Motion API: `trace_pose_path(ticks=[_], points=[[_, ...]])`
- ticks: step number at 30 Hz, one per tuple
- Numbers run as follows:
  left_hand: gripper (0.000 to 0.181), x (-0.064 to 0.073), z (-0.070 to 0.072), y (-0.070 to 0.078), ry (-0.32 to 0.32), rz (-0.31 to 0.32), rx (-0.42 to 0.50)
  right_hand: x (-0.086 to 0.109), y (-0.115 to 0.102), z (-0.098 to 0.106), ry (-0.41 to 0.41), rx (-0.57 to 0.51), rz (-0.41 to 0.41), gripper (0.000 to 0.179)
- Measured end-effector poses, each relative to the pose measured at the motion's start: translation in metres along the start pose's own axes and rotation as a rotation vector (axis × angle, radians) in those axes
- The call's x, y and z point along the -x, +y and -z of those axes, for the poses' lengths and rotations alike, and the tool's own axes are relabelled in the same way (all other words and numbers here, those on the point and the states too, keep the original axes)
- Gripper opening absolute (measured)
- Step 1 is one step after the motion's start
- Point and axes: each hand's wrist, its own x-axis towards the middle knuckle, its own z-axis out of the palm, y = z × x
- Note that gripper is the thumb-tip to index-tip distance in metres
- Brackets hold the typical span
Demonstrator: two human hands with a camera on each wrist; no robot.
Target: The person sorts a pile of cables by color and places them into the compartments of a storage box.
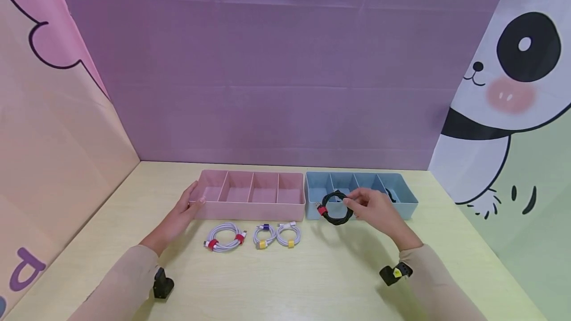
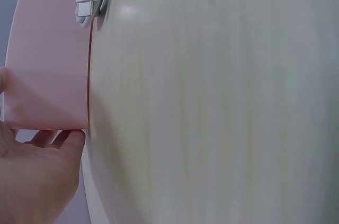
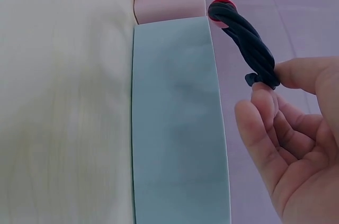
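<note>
In the head view my right hand pinches a coiled black cable with a red strap, held above the front of the blue divided box. The right wrist view shows the coil edge-on between thumb and fingertips. My left hand grips the left end of the pink divided box, its thumb at the front corner. Up close in the left wrist view, fingers of the left hand lie against the end wall of the pink box.
In front of the pink box lie a large coiled white cable with red straps and two smaller white coils, one beside the other, with yellow straps. Something black shows in the blue box's right compartment. A purple backdrop stands behind.
</note>
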Motion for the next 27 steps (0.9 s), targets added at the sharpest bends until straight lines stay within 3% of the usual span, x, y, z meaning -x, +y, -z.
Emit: trace_pose_path(ticks=[12,27], points=[[0.084,0.001,0.000,0.000,-0.002,0.019,-0.003,-0.003,-0.003,-0.005,0.058,-0.006,-0.062,0.023],[0.083,0.000,0.000,0.000,-0.002,0.006,0.007,-0.018,-0.005,-0.010,0.144,-0.008,-0.037,0.029]])
